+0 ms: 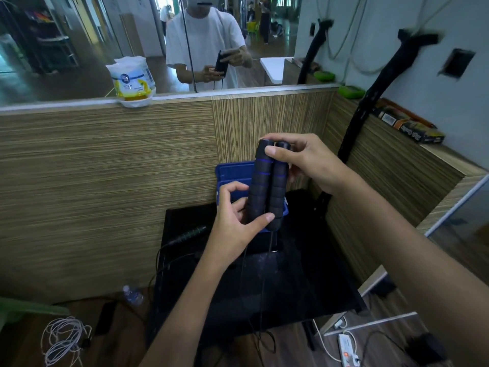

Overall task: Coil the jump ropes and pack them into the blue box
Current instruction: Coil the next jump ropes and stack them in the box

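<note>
Striped wood-grain panels back a black table (291,287); both hands' fingers (275,152) grip two ribbed foam handles (267,186) over the blue box (232,173).

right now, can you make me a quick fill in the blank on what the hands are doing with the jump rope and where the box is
1. Both hands, the left hand and the right hand, hold two black foam ____ side by side.
2. The handles stand nearly upright in front of an open ____ box.
3. Another handle, with green bands, lies on the ____ table.
4. The thin cords hang ____ from the held handles.

Missing words: handles; blue; black; down
</note>
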